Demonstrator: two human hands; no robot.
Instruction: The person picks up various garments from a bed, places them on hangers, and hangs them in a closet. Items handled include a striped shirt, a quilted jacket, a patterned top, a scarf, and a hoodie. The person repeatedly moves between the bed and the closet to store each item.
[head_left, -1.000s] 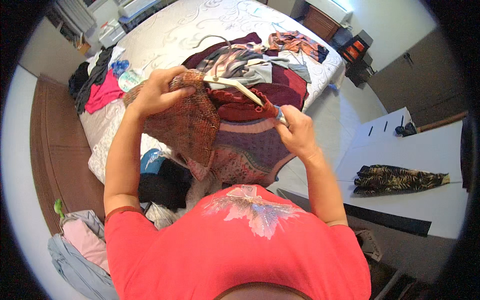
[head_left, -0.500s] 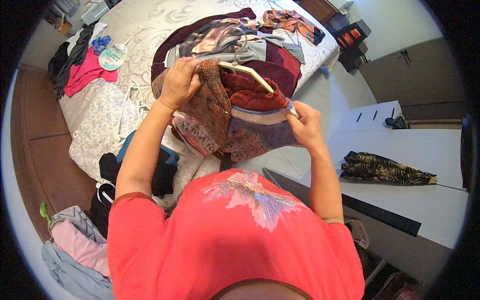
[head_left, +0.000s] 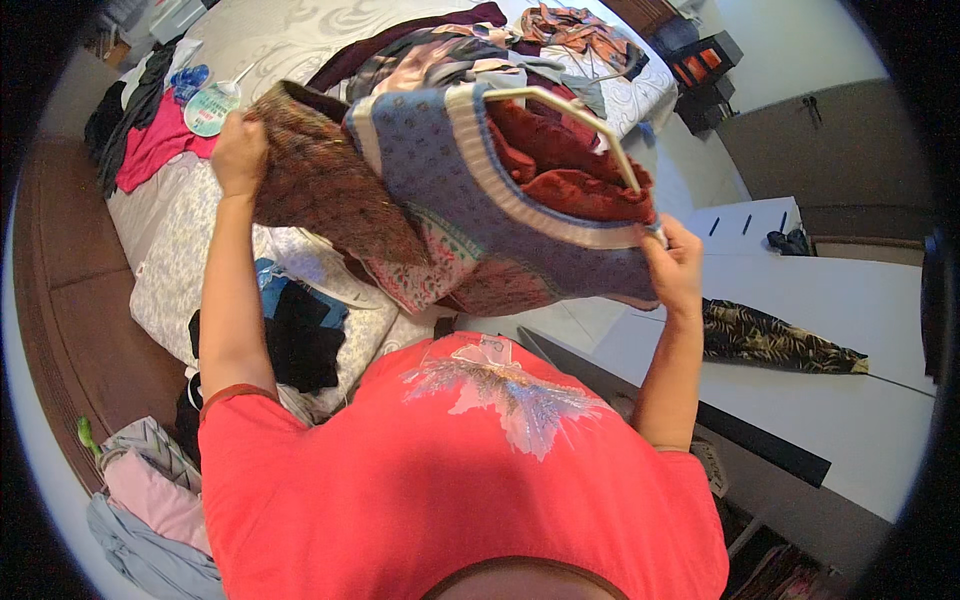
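My left hand (head_left: 242, 155) is closed on the edge of a brown knitted garment (head_left: 325, 175), pulling it out to the left. A blue patterned knit sweater (head_left: 425, 145) with a pale striped neckline hangs beside it, its lower part pink and floral. Inside that neckline sits a dark red garment (head_left: 585, 195), and a cream hanger (head_left: 575, 108) runs along the top. My right hand (head_left: 675, 265) grips the hanger's right end together with the sweater's shoulder. Whether the brown knit is on the same hanger I cannot tell.
Clothes lie on the bed (head_left: 270, 30): a maroon garment (head_left: 400, 38), an orange patterned one (head_left: 580, 35) and a pink one (head_left: 160, 150). Black clothing (head_left: 305, 340) lies near my left arm. A dark leaf-patterned cloth (head_left: 780, 338) rests on a white surface (head_left: 800, 410) at right.
My left hand has moved left with the brown knit, uncovering the blue sweater's shoulder. My right hand has shifted right and slightly down with the hanger, so the garments are spread wider.
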